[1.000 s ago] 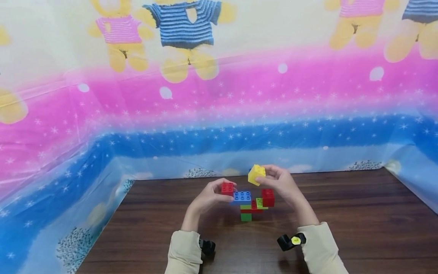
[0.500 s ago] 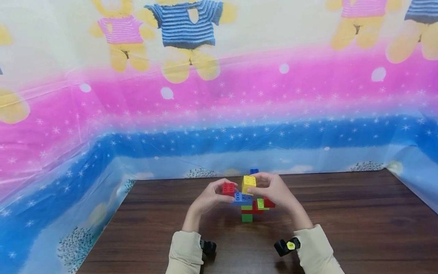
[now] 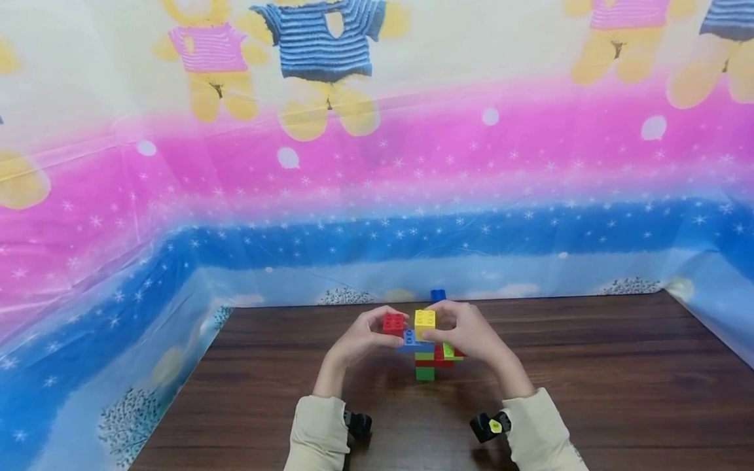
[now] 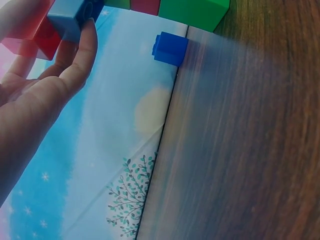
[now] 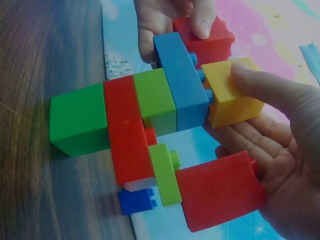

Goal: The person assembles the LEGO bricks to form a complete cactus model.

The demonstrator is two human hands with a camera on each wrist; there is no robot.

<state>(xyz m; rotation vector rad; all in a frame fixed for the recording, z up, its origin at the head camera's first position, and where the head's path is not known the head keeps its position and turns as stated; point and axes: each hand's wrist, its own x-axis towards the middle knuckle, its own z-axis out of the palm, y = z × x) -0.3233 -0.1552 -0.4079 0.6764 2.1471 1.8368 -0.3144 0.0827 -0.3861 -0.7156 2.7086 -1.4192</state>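
A Duplo-style stack stands upright on the table. In the right wrist view it runs from a green brick [image 5: 80, 120] at the base through a long red brick [image 5: 122, 130] and a lime brick [image 5: 156, 97] to a long light-blue brick [image 5: 181, 82]. My left hand [image 3: 356, 343] holds a red brick [image 3: 393, 323] at the blue brick's left end. With thumb and fingers, my right hand [image 3: 471, 337] pinches a yellow brick [image 5: 232, 92] at the blue brick's right end; blue studs show between the two. A thin lime brick [image 5: 166, 175] and large red brick [image 5: 215, 192] form the side arm.
Beyond the stack, a small dark-blue brick [image 3: 438, 295] rests near the back edge of the dark wooden table [image 3: 265, 392]. A patterned cloth [image 3: 377, 248] rises behind the table. Black wrist cameras hang under both sleeves.
My right hand has carried the yellow brick left and down, from above the stack's right side onto the blue brick's right end. My left hand has stayed at the red brick.
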